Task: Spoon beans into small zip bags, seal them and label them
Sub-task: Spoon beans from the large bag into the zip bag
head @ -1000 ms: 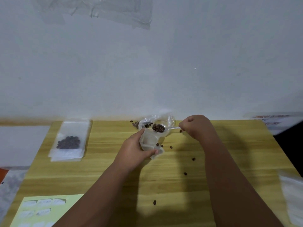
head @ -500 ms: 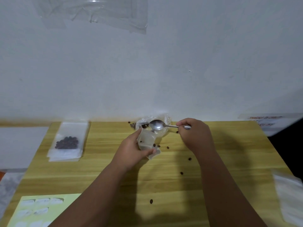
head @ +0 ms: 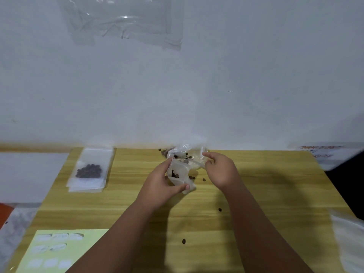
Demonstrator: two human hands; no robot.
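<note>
Gripping zip bag (head: pixel 178 174) in left hand (head: pixel 157 185), fingers curled round it, mouth toward far edge, few beans (head: pixel 175 175) inside. Pinching blurred spoon (head: pixel 197 163) in right hand (head: pixel 219 170), just right of bag, handle running left-right. Probably scooping next from sack (head: pixel 187 152) at far edge of desk (head: pixel 275 194), just beyond bag, nearer right hand.

Hands: two, left hand (head: pixel 163 186) and right hand (head: pixel 220 170). Small zip bag (head: pixel 180 174) in the left hand: one. Filled zip bags (head: pixel 88 172), ten o'clock: stacked, at least two. Bulk bean bag (head: pixel 187 152), twelve o'clock: one. Label sheet (head: pixel 59 251), seven o'clock: one, eight labels visible. Loose beans (head: pixel 220 209) on the table (head: pixel 275 194): at least five. Pile of empty bags (head: pixel 348 245), four o'clock: one, number indistinct.
</note>
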